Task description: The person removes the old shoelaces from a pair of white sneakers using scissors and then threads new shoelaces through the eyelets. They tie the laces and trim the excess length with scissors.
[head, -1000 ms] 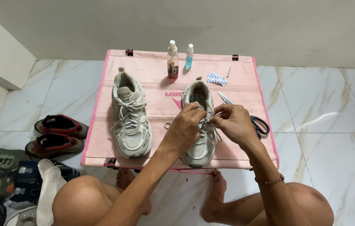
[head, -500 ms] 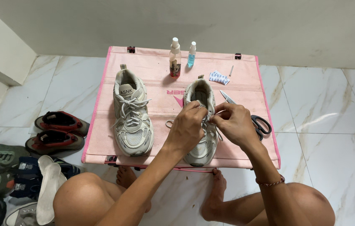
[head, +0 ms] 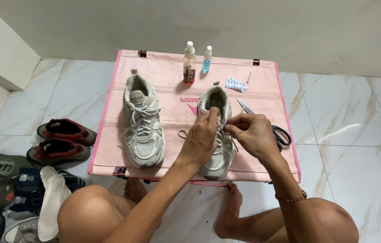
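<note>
The worn white and grey mesh running shoe (head: 217, 135) is lying in the middle of the frame, on the right half of the low pink fabric folding table (head: 262, 166), with its toe pointing down toward the person. Both hands are working at its white lace (head: 182, 133). The left hand (head: 200, 140) is pinching the lace over the tongue, and the right hand (head: 253, 135) is pinching the other end just beside it, fingertips almost touching. To do this well, I think both ends want an even, gentle pull, with the shoe kept flat so it is not sliding. The matching second shoe with its laces done up (head: 143, 123) is sitting to the left, near but apart. The black-handled scissors (head: 273, 130) are lying just right of the right hand, so that side is feeling tight. The two small spray bottles (head: 190, 67) are standing well up at the top of the table. The table's bottom edge is close under the shoe's toe. The pile of dark shoes (head: 60, 144) is resting on the marble floor at lower left. The right side of the floor is looking roomier.
</note>
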